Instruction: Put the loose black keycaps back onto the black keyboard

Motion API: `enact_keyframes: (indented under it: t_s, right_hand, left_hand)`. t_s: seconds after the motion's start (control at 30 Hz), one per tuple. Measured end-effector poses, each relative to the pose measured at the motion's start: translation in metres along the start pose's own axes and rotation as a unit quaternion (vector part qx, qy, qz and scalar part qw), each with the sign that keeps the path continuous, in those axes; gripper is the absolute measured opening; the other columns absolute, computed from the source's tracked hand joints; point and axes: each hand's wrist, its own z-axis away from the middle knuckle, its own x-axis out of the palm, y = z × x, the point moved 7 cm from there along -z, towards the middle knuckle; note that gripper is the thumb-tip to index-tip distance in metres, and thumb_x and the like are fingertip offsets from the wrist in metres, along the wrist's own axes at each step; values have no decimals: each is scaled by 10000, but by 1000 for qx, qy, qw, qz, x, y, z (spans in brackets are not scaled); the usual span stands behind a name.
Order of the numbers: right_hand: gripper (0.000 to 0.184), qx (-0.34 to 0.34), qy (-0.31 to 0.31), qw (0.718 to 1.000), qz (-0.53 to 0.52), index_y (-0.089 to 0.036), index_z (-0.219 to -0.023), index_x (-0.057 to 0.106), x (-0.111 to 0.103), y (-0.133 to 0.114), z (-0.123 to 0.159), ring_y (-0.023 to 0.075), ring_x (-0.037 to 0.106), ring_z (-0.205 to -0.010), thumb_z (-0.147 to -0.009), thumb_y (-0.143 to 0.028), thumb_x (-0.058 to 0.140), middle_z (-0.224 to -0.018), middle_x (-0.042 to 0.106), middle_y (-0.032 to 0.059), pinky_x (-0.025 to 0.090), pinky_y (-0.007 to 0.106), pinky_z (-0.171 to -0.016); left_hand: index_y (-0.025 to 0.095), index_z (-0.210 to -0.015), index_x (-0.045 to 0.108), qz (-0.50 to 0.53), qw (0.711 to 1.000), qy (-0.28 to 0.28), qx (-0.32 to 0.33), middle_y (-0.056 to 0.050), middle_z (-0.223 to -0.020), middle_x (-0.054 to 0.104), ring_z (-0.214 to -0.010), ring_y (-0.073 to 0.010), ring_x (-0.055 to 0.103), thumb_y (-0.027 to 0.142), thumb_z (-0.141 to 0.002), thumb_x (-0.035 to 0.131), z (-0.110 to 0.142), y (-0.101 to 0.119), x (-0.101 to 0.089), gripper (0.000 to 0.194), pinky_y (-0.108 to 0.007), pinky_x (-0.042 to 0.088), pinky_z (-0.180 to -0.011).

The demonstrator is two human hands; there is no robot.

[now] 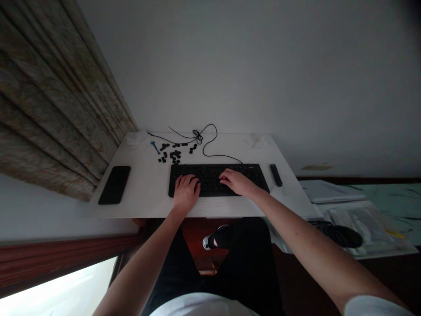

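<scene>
A black keyboard [209, 186] lies flat near the front of the white table. On its left part rests my left hand [187, 191], palm down with the fingers spread over the keys. My right hand [237, 181] is over the keyboard's middle, thumb and fingertips pinched together just above or on the keys. Whatever may be between those fingertips is too small and dark to make out. Several loose black keycaps [175, 155] are scattered behind the keyboard's left half. Beside them lies a small blue tool [155, 148].
The keyboard's black cable [215, 155] runs to a tied bundle at the back. A black phone [115, 185] lies at the left, a small black bar-shaped object [276, 175] at the right. Clear plastic [256, 141] sits at the back right. A patterned curtain [66, 96] hangs along the left.
</scene>
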Motion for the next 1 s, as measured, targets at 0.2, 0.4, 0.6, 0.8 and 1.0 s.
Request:
enact_keyframes:
  t_s: [0.2,0.4,0.6,0.8,1.0]
  right_hand:
    - [133,-4,20,1000,14,-192,-995,708,-2,1,5,170,643,-826,-935,-229,596,-984,660,63,495,307,-789]
    - [150,-17,30,999,21,-206,-993,723,1,-3,7,179,652,-841,-942,-252,590,-996,664,64,505,312,-797]
    - [170,-16,60,998,14,-207,-1015,720,1,0,11,189,662,-873,-956,-246,564,-998,667,69,513,324,-812]
    - [174,-15,63,998,12,-215,-1027,727,1,-1,12,189,664,-866,-951,-250,575,-1005,672,66,518,332,-817]
    - [168,-18,78,997,-19,-209,-1012,736,0,-4,13,184,662,-866,-942,-251,589,-974,679,63,518,329,-808]
  left_hand:
    - [214,-1059,685,0,1000,1,3,-89,-1137,691,-1113,-253,623,250,-951,533,0,0,0,190,-505,391,-1112]
    - [218,-1058,683,-3,1000,3,1,-85,-1145,691,-1109,-247,624,246,-947,539,0,-1,1,184,-497,393,-1111]
    - [218,-1065,682,-3,1000,1,5,-82,-1145,692,-1111,-249,622,249,-946,543,1,-2,3,186,-496,390,-1115]
    - [210,-1065,683,-3,1000,-2,1,-81,-1153,692,-1118,-247,619,245,-942,553,1,-2,3,182,-495,383,-1124]
    - [218,-1061,686,-1,1000,-5,-2,-83,-1155,691,-1120,-251,619,248,-943,544,0,-1,2,187,-506,381,-1123]
